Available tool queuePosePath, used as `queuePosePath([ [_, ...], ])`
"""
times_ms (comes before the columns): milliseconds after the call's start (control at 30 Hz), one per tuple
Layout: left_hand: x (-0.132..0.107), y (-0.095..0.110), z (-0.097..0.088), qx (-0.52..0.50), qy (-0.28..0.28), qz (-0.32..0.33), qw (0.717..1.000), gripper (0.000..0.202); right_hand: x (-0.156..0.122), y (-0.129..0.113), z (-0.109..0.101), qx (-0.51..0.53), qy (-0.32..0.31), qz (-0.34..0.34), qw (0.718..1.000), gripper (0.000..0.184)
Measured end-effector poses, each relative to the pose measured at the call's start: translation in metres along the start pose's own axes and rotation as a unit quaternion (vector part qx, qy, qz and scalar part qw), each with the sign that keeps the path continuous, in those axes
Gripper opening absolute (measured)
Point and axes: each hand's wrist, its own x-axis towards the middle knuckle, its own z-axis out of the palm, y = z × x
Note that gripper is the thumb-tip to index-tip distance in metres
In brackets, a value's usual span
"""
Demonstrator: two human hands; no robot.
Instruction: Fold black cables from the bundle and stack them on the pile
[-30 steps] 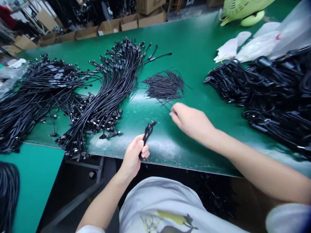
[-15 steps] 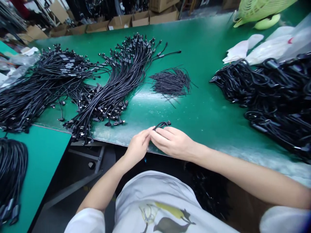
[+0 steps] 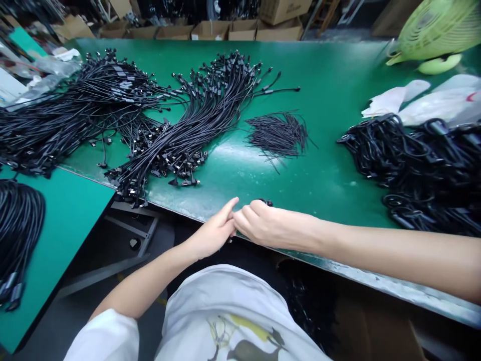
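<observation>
Beyond the table sit cardboard boxes, contents unclear; right grip holds black cable; left grip unclear.

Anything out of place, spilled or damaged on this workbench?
No clear damage or spill shows. Slightly untidy: one cable juts right, past the rest of the middle cable pile, and the heap of thin black strips has ends straying outward.

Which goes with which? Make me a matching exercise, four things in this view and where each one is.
1. thin black strips
2. right hand
3. looped cables
4. cardboard boxes

A. beyond the far edge of the table
B. lying loose mid-table
C. against the left hand
D. on the right, in front of the white wrapping

Pairs: 1-B, 2-C, 3-D, 4-A
</observation>
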Motion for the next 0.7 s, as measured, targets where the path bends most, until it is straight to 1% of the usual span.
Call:
queuePosePath([
  [67,-0.007,0.006,0.003,-0.013,0.004,-0.002,1.0,0.066,-0.001,0.003,0.001,-0.006,-0.012,0.002,1.0,0.031],
  [133,-0.01,0.01,0.005,-0.035,0.014,0.003,0.999,0.066,0.0,0.006,0.003,0.019,0.0,0.042,0.999,0.029],
  [200,-0.007,0.013,0.007,-0.068,0.032,0.02,0.997,0.063,0.003,0.007,0.008,0.084,0.023,0.123,0.989,0.027],
  [233,-0.004,0.014,0.008,-0.093,0.038,0.037,0.994,0.059,0.005,0.007,0.01,0.129,0.036,0.177,0.975,0.026],
  [267,0.001,0.015,0.008,-0.123,0.042,0.058,0.99,0.052,0.007,0.005,0.013,0.184,0.052,0.233,0.954,0.026],
  [300,0.005,0.015,0.008,-0.155,0.046,0.079,0.984,0.045,0.01,0.003,0.017,0.246,0.071,0.286,0.923,0.026],
  [333,0.009,0.016,0.008,-0.181,0.052,0.101,0.977,0.039,0.012,0.0,0.021,0.313,0.091,0.336,0.884,0.026],
  [400,0.013,0.017,0.005,-0.194,0.075,0.147,0.967,0.034,0.013,-0.005,0.031,0.459,0.121,0.401,0.784,0.028],
  [433,0.012,0.017,0.003,-0.168,0.088,0.173,0.966,0.031,0.012,-0.006,0.036,0.526,0.124,0.417,0.731,0.03],
  [467,0.01,0.017,0.001,-0.118,0.095,0.207,0.967,0.028,0.01,-0.007,0.041,0.583,0.12,0.427,0.681,0.033],
  [500,0.007,0.016,-0.001,-0.048,0.09,0.243,0.965,0.026,0.006,-0.006,0.044,0.625,0.112,0.435,0.638,0.035],
  [533,0.004,0.015,-0.004,0.034,0.071,0.275,0.958,0.028,0.002,-0.005,0.047,0.647,0.108,0.447,0.608,0.037],
  [567,0.002,0.013,-0.006,0.117,0.041,0.299,0.946,0.033,-0.002,-0.004,0.047,0.65,0.112,0.463,0.592,0.037],
  [600,0.0,0.01,-0.007,0.194,0.006,0.313,0.93,0.038,-0.006,-0.003,0.045,0.635,0.125,0.479,0.593,0.037],
  [633,0.001,0.008,-0.009,0.258,-0.022,0.314,0.914,0.04,-0.009,-0.003,0.041,0.606,0.142,0.49,0.61,0.037],
  [667,0.003,0.005,-0.01,0.303,-0.035,0.303,0.903,0.041,-0.01,-0.005,0.036,0.571,0.16,0.49,0.638,0.036],
  [700,0.005,0.003,-0.012,0.325,-0.033,0.284,0.901,0.039,-0.01,-0.008,0.031,0.542,0.169,0.475,0.672,0.035],
])
